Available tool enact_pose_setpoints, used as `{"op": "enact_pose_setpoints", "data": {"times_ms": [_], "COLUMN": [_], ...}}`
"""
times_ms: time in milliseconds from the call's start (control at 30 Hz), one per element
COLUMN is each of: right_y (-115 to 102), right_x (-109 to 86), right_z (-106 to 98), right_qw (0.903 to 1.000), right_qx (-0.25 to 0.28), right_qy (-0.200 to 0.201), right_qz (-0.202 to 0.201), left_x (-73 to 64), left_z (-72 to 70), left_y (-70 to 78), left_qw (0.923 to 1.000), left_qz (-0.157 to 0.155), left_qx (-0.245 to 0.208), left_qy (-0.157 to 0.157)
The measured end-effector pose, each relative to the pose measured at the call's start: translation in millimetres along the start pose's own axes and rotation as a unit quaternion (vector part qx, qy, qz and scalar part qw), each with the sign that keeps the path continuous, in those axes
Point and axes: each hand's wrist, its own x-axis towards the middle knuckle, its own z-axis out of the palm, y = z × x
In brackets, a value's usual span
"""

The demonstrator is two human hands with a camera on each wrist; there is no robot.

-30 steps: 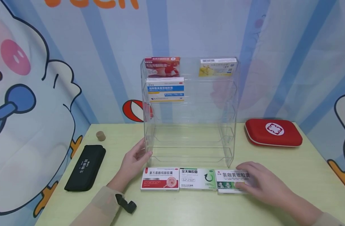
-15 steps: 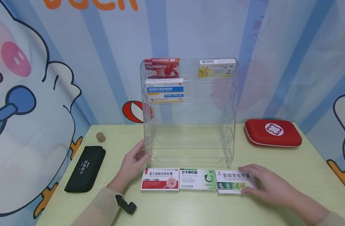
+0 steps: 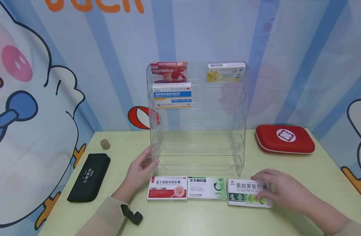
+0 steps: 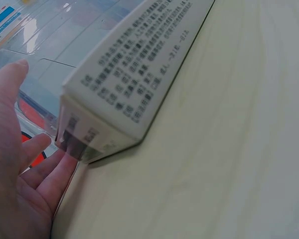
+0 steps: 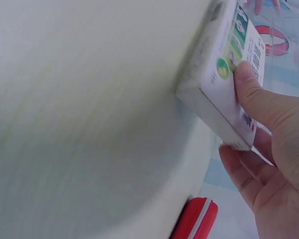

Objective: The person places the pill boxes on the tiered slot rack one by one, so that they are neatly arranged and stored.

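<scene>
In the head view a clear display rack (image 3: pixel 195 144) stands upright, my left hand (image 3: pixel 140 167) at its lower left side. The thumb lies at the front edge and the fingers go behind the side panel. My right hand (image 3: pixel 282 190) pinches the right end of a white and green medicine box (image 3: pixel 242 193). In the right wrist view the thumb lies on the box's printed face (image 5: pixel 249 50) and fingers reach its far edge. Left of it lie a white and green box (image 3: pixel 206 188) and a red and white box (image 3: pixel 167 188), side by side.
Upper tiers hold a red box (image 3: pixel 168 72), a yellow and white box (image 3: pixel 226 72) and a blue and white box (image 3: pixel 172 95). A red zip case (image 3: pixel 285 139) lies at right. At left are a black pouch (image 3: pixel 89 177) and a small wooden cylinder (image 3: pixel 105 144).
My right hand has taken hold of the rightmost medicine box and shifted it slightly right and toward me, leaving a small gap beside the middle box. My left hand stays at the rack.
</scene>
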Motion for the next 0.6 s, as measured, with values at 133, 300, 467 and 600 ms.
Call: {"op": "enact_pose_setpoints", "data": {"times_ms": [133, 300, 467, 600], "right_y": [2.4, 1.8, -2.1, -6.4], "right_x": [0.4, 3.7, 6.8, 10.8], "right_z": [-8.4, -19.0, -32.1, -45.0], "right_qw": [0.9997, 0.999, 0.9979, 0.9936], "right_qx": [0.007, 0.026, 0.023, 0.02], "right_qy": [-0.006, -0.013, 0.025, 0.069], "right_qz": [-0.023, -0.035, -0.055, -0.087], "left_x": [-0.4, -1.4, -1.7, -1.7], "left_z": [0.3, -0.3, 0.2, 0.8], "left_y": [-0.4, 0.9, 2.3, 2.5], "left_qw": [1.0, 1.0, 0.9999, 0.9999], "left_qz": [0.0, 0.004, 0.012, 0.011], "left_qx": [0.003, 0.006, 0.006, 0.006], "left_qy": [0.001, -0.002, -0.002, 0.0]}}
